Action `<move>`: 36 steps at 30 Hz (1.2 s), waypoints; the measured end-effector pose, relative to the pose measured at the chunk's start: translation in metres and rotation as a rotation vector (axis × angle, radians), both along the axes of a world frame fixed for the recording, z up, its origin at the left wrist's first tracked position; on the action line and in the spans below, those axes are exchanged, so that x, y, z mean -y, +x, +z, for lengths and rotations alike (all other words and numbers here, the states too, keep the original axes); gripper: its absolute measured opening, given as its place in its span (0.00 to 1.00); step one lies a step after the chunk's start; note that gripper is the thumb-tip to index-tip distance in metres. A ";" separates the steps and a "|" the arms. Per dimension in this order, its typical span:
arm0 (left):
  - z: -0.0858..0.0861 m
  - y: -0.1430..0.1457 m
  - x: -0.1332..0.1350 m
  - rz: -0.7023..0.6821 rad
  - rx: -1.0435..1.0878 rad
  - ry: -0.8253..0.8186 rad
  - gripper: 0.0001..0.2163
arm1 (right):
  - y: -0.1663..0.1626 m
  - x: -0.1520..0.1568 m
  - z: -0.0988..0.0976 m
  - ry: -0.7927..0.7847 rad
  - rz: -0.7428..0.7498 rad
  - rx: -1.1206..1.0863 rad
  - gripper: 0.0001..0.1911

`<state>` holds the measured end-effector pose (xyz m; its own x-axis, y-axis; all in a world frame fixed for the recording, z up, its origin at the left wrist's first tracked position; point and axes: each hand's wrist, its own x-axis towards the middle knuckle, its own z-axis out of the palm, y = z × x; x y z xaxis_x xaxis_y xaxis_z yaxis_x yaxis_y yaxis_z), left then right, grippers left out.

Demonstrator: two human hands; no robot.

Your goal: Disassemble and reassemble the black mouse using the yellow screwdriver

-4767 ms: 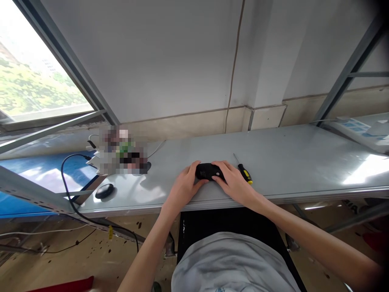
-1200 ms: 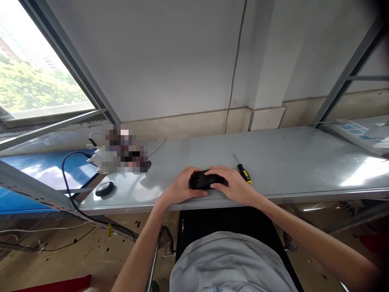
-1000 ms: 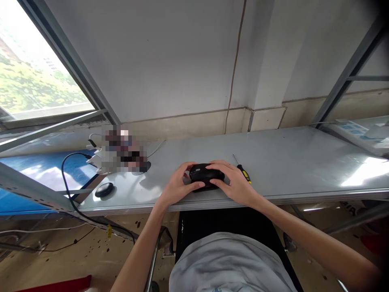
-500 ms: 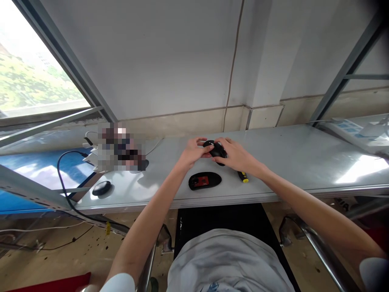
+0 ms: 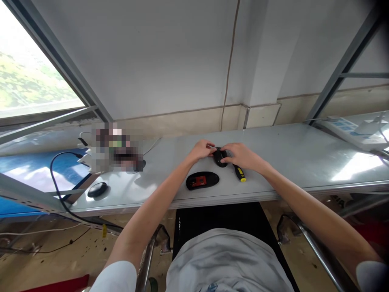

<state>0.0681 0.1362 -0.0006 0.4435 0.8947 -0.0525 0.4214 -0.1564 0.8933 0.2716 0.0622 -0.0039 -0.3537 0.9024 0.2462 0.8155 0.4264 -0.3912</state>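
Between both hands is a black mouse cover (image 5: 220,159), dark and hollow-looking on the side facing me. My left hand (image 5: 201,150) grips its left upper edge with bent fingers. From the other side, my right hand (image 5: 241,155) has its thumb and fingers on the cover's right edge. Closer to me lies the mouse's black base (image 5: 209,181), with a red circuit board (image 5: 199,181) showing in it. A black-and-yellow screwdriver (image 5: 240,173) rests beneath my right hand, its tip hidden by the hand.
A whole black mouse (image 5: 97,189) sits at the left of the grey table (image 5: 291,162). Behind it are a blurred-out patch and a black cable (image 5: 52,174). Metal frame posts stand at both ends. Papers (image 5: 342,126) lie at the far right.
The cover has come down toward the table and turned, so its inner side seems to face me. Both hands moved with it. More of the screwdriver now shows.
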 end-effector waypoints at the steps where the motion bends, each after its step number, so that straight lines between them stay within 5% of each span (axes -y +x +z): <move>1: 0.000 0.001 0.001 -0.015 -0.027 0.027 0.11 | 0.000 0.000 0.000 0.002 -0.006 -0.001 0.23; 7: 0.005 -0.003 0.008 -0.070 -0.172 0.229 0.07 | 0.002 0.003 0.002 0.006 -0.017 -0.015 0.23; 16: 0.014 -0.035 0.042 -0.074 -0.234 0.393 0.15 | -0.003 0.017 0.011 0.003 -0.009 -0.036 0.19; 23: 0.005 -0.076 0.091 0.112 -0.169 0.543 0.11 | -0.049 0.058 0.008 0.213 0.178 -0.136 0.12; 28: -0.011 -0.100 0.120 0.295 -0.125 0.533 0.10 | -0.082 0.074 -0.020 0.242 0.300 -0.165 0.11; 36: -0.015 -0.112 0.131 0.107 -0.157 0.439 0.11 | -0.084 0.070 -0.030 0.227 0.283 -0.230 0.11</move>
